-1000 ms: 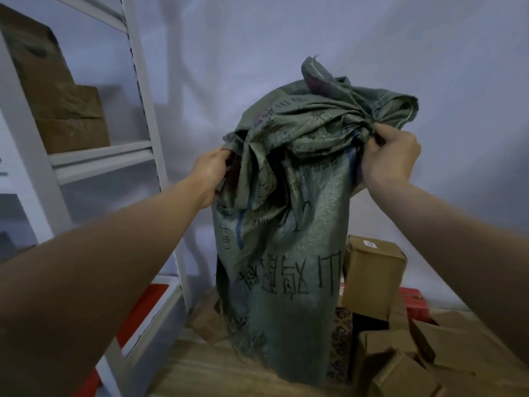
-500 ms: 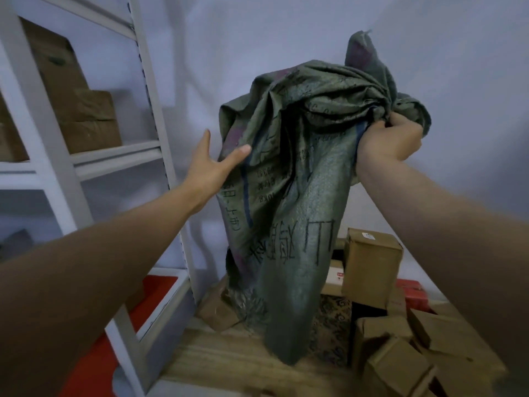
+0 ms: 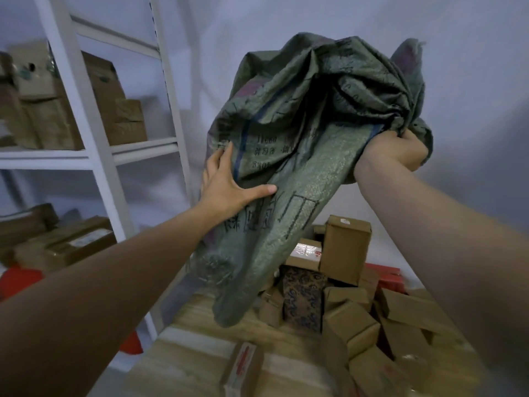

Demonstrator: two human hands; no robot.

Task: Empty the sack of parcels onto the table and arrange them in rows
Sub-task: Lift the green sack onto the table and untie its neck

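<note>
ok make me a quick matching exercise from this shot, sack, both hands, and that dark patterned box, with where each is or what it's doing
Column 1
1. sack
2. left hand
3. right hand
4. dark patterned box

Column 2
A. standing on the table among brown cardboard boxes
B. lying flat and open against the green cloth
C. gripping a bunched fold of cloth, held high
D. hanging limp above the table

Pairs: 1-D, 2-B, 3-C, 4-A
</note>
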